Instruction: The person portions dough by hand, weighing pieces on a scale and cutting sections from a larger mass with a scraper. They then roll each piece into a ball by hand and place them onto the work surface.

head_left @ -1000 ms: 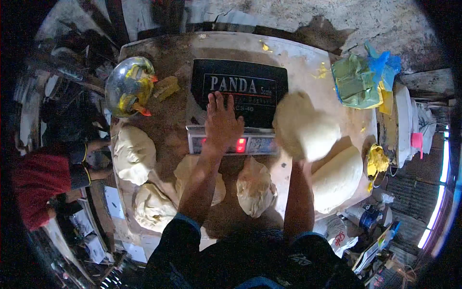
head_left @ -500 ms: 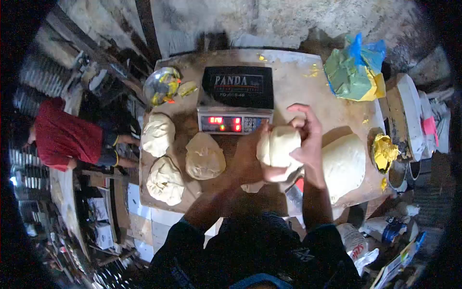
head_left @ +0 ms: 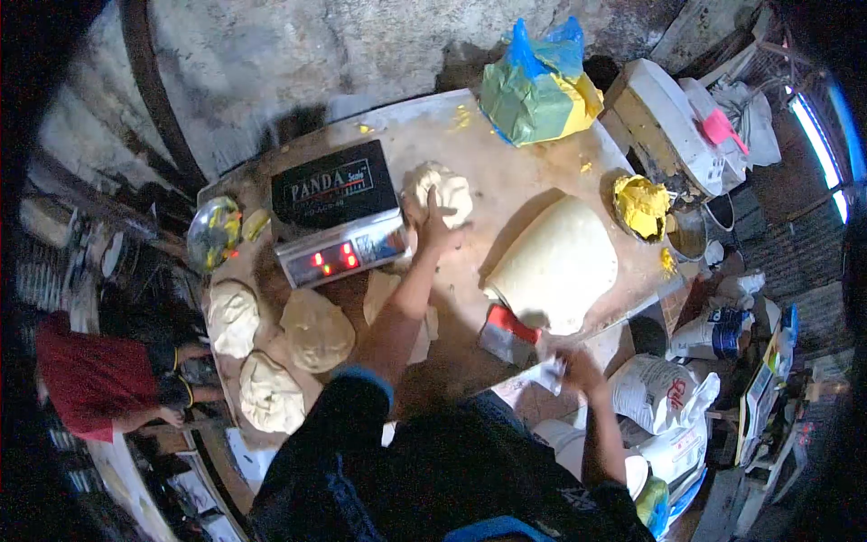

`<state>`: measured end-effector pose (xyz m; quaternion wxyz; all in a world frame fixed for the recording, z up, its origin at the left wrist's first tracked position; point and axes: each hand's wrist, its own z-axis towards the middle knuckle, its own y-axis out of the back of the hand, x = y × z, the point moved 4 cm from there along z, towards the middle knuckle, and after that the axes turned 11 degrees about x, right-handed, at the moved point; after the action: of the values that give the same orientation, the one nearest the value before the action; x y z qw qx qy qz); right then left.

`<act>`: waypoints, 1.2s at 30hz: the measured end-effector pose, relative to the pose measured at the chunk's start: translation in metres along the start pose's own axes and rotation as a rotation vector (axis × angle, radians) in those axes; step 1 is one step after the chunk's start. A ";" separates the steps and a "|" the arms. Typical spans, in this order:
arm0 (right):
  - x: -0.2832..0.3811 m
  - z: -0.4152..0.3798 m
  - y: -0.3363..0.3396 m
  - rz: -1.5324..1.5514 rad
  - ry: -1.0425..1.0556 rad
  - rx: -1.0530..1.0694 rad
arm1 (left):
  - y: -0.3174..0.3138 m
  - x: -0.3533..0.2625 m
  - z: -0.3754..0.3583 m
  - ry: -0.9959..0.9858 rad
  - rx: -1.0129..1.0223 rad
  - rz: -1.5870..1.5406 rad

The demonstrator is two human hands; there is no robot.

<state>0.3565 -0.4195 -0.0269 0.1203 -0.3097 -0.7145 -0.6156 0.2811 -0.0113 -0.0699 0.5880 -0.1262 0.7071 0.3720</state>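
Note:
My left hand (head_left: 435, 224) rests with spread fingers against a lumpy ball of dough (head_left: 444, 190), just right of the black-topped PANDA scale (head_left: 330, 191). My right hand (head_left: 582, 370) is low at the table's front edge, its fingers blurred, so I cannot tell whether they hold anything. Close to its left lies a flat scraper-like tool with a red strip (head_left: 511, 323) and a grey part. A large smooth mass of dough (head_left: 564, 262) lies above that tool. A flattish dough piece (head_left: 316, 330) sits before the scale, and my left forearm partly covers another piece (head_left: 381, 294).
Two dough lumps (head_left: 233, 318) (head_left: 271, 393) lie along the left edge. A metal bowl (head_left: 215, 235) stands at the back left. Blue-green plastic wrapping (head_left: 537, 86) and a tub of yellow fat-like stuff (head_left: 641, 206) are at the right. A person in red (head_left: 95, 375) is at far left.
Both hands held a dough ball in front of the scale; now it is on the table right of the scale under my left hand. My right hand has moved away, down and right. The view has turned.

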 end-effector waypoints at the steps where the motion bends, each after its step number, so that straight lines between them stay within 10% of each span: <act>1: -0.006 -0.021 -0.023 -0.077 -0.125 0.193 | -0.001 -0.008 -0.008 -0.004 0.010 -0.001; 3: -0.005 -0.045 -0.057 -0.030 -0.225 0.246 | 0.011 -0.042 -0.059 -0.005 -0.276 0.437; 5: 0.009 -0.032 -0.064 0.268 -0.332 0.034 | 0.021 -0.030 -0.069 0.040 -0.101 0.167; 10: 0.038 0.059 -0.094 -0.189 0.052 -0.235 | 0.035 -0.024 -0.101 -0.115 -0.159 0.020; 18: 0.025 0.074 -0.101 -0.215 -0.045 0.008 | 0.041 -0.040 -0.142 -0.105 -0.231 0.066; 26: -0.007 0.134 -0.145 -0.144 -0.123 0.228 | -0.102 -0.166 -0.122 -0.220 -0.071 0.400; 33: 0.002 0.009 -0.013 0.056 0.729 -0.283 | -0.188 -0.222 -0.072 -0.415 0.189 0.702; 36: -0.081 -0.053 -0.036 0.961 0.045 -0.065 | -0.218 -0.212 -0.075 -0.247 0.117 0.756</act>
<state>0.3873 -0.4958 -0.0898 0.3969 -0.5951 -0.4679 -0.5190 0.4187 -0.2682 0.0464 0.4965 0.2220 0.6477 0.5336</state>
